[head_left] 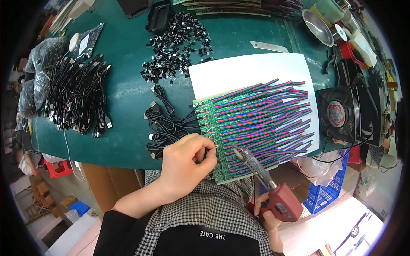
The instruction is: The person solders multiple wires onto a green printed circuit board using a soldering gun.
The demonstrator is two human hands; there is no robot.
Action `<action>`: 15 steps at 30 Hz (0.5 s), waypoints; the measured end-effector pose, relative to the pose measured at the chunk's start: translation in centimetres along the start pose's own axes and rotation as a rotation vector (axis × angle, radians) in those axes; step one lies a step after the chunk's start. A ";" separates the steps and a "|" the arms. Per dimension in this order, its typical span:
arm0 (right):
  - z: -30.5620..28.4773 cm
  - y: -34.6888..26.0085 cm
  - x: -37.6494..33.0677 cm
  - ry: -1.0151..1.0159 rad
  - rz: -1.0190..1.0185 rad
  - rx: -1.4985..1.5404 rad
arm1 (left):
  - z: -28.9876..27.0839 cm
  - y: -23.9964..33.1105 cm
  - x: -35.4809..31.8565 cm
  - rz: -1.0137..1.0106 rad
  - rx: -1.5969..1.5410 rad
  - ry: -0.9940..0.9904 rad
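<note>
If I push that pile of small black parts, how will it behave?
The pile of black parts would probably scatter rather than slide together: the pieces lie loose, with strays at its edges. Each looks tiny, so likely light. On the smooth green table they may skid easily.

Your tabletop [128,94]: dark green. Your circuit board [239,141]: green, with red, blue and green striped wires [273,106]. Your soldering gun [282,202]: red.
</note>
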State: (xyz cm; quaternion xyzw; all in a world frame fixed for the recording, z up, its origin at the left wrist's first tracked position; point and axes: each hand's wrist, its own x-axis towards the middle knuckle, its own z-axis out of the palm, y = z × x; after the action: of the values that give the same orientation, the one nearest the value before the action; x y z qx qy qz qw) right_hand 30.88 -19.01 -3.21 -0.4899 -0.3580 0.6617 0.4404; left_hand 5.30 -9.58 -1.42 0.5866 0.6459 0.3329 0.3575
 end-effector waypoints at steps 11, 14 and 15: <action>-1.2 0.8 -0.4 -0.030 0.073 -0.359 | 0.3 -0.2 0.2 0.033 0.087 -0.002; -2.8 3.1 -1.9 -0.008 0.003 -0.541 | 0.2 0.0 0.2 0.043 0.113 -0.014; -3.3 3.8 -2.4 0.014 -0.060 -0.626 | 0.2 0.0 0.3 0.041 0.110 -0.016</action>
State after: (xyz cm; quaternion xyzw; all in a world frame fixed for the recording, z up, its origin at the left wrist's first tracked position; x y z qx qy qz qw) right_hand 33.47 -22.45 -6.68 -0.5956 -0.5555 0.5027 0.2899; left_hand 5.45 -9.30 -1.55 0.6212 0.6482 0.2994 0.3229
